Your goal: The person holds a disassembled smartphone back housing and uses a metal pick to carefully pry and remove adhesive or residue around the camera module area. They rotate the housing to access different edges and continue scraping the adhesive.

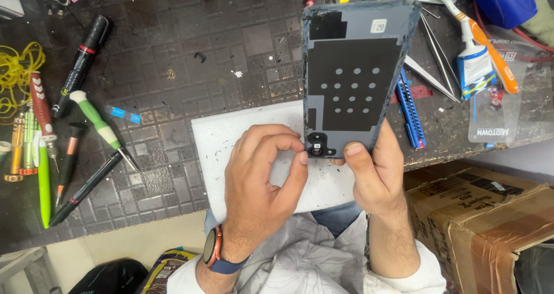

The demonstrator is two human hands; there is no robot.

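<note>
Grey phone back cover, inner side up, stands clamped at its near right edge in your right hand. Your left hand pinches its near camera cutout, above the white mat.

Phone back cover: grey-blue, rectangular, thin, inner face turned up. Large black adhesive sheet across the middle of that face, punched with rows of small round holes; a smaller black patch at the far-left corner; a small pale square sticker near the far edge. Dark residue along the left rim. Black camera cut-out frame with a small round lens ring at the near end. Held raised above the bench, long axis running near to far, far end tilted slightly right. Near end pinched from both sides, above the right edge of a white pad, right of scene centre.
</note>
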